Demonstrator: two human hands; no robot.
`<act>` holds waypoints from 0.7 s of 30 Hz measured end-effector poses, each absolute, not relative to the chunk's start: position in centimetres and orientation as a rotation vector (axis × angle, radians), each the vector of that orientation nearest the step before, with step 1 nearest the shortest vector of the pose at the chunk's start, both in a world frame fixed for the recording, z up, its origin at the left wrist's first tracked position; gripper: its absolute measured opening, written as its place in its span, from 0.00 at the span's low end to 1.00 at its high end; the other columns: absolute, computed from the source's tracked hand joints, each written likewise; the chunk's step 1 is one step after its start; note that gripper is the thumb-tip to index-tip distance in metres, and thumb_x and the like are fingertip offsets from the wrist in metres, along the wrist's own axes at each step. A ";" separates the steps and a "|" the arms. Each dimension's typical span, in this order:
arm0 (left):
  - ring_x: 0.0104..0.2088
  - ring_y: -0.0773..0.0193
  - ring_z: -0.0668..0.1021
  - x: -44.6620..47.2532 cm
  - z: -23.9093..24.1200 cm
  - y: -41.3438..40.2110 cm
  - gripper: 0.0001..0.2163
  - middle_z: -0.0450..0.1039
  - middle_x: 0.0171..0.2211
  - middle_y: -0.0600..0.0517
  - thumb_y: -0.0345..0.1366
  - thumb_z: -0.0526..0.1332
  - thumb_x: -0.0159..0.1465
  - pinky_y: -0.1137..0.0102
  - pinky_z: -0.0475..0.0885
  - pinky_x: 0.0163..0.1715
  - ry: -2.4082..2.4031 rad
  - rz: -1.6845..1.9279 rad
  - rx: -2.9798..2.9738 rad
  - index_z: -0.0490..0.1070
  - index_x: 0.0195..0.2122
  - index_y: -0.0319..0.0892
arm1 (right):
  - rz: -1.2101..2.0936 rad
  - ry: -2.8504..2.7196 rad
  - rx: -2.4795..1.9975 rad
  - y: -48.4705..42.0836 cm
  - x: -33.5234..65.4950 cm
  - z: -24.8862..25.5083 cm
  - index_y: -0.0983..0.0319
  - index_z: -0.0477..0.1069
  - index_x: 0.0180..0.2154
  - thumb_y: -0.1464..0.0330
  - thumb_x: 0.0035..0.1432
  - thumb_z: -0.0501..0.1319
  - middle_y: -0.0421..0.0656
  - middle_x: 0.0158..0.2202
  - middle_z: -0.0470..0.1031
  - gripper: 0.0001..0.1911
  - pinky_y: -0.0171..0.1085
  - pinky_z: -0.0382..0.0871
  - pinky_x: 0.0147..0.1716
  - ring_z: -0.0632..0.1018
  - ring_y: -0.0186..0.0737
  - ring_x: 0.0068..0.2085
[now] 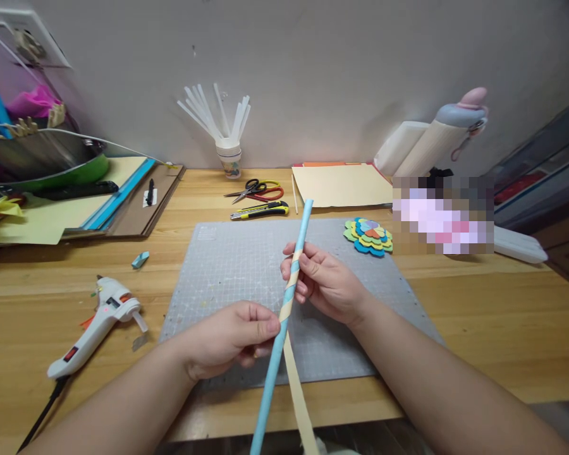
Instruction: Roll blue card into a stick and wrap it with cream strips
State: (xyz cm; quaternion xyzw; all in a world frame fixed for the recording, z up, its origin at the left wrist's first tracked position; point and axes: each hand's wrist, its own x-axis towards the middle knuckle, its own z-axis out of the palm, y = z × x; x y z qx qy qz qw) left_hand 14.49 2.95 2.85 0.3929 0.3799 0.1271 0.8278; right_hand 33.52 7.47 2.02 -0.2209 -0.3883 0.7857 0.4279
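Note:
A long light-blue paper tube [268, 392] slants up and away from me above the cutting mat [218, 265]. Around its middle winds a cream paper strip [298, 392] in a spiral, and the strip's loose end hangs down toward the table's front edge. My left hand [237, 335] pinches the tube where the strip leaves it, thumb on the near side. Higher up, my right hand [325, 278] grips the wrapped part, its thumb on the tube and fingers behind. Some fingertips of both hands are hidden by the tube.
At left lies a glue gun [97, 322] near a small blue paper scrap [140, 260]. Scissors [256, 190] and a utility knife [260, 210] sit behind the mat. A layered paper flower [368, 236] rests at right. Behind stand a paper cup of glue sticks [229, 158] and cream paper [344, 185].

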 end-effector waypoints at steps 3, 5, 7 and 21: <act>0.19 0.74 0.54 14.7 2.6 2.9 0.19 0.54 0.18 0.59 0.50 0.62 0.57 0.74 0.43 0.18 0.781 0.301 0.856 0.71 0.30 0.35 | 1.980 -0.956 -0.534 7.5 33.6 2.1 0.59 0.68 0.42 0.63 0.59 0.62 0.38 0.30 0.73 0.10 0.27 0.65 0.22 0.65 0.26 0.22; 0.19 0.74 0.53 14.7 2.6 2.9 0.19 0.53 0.19 0.58 0.51 0.62 0.57 0.74 0.43 0.18 0.753 0.311 0.850 0.69 0.29 0.36 | 1.985 -0.940 -0.528 7.5 33.6 2.1 0.58 0.69 0.43 0.63 0.59 0.61 0.38 0.30 0.73 0.10 0.27 0.66 0.23 0.65 0.26 0.22; 0.19 0.74 0.53 14.8 2.6 2.9 0.20 0.53 0.19 0.59 0.52 0.62 0.56 0.74 0.43 0.18 0.735 0.307 0.842 0.68 0.29 0.37 | 1.985 -0.922 -0.542 7.5 33.6 2.1 0.58 0.69 0.45 0.64 0.59 0.61 0.38 0.30 0.73 0.12 0.28 0.66 0.23 0.66 0.27 0.22; 0.25 0.69 0.63 15.4 2.9 3.1 0.17 0.64 0.22 0.56 0.49 0.63 0.53 0.73 0.58 0.27 1.211 0.578 1.244 0.67 0.25 0.39 | 1.939 -1.039 -0.775 7.3 33.0 1.4 0.62 0.69 0.39 0.61 0.53 0.67 0.41 0.32 0.76 0.15 0.26 0.66 0.18 0.73 0.28 0.22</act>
